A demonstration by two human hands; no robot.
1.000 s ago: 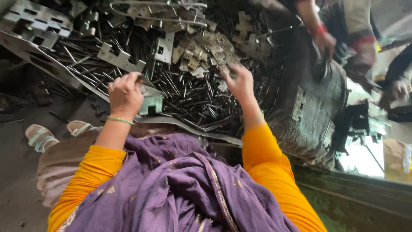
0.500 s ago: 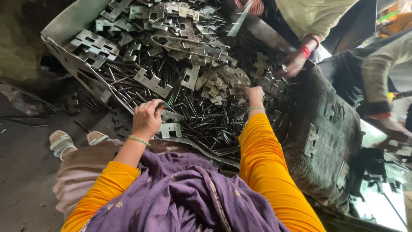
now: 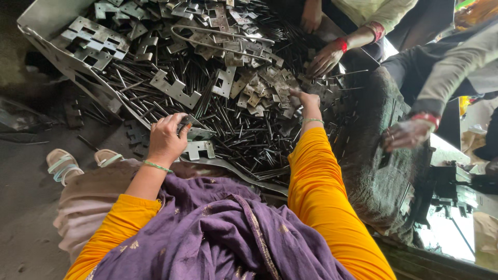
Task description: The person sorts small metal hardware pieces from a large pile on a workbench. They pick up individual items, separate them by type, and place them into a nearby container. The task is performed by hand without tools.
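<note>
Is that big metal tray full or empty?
Full. The tray is heaped with flat brackets and thin dark rods.

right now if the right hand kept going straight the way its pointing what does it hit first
The right hand points up into the heap; first in line looks like the cluster of small flat metal plates at its fingertips, atop the dark rods. Depth is hard to judge.

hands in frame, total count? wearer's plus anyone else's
5. Wearer's left hand on metal pieces at the pile's near edge; right hand reaching into the pile. Others': one on the pile, one at top, one at right. More may be hidden.
</note>
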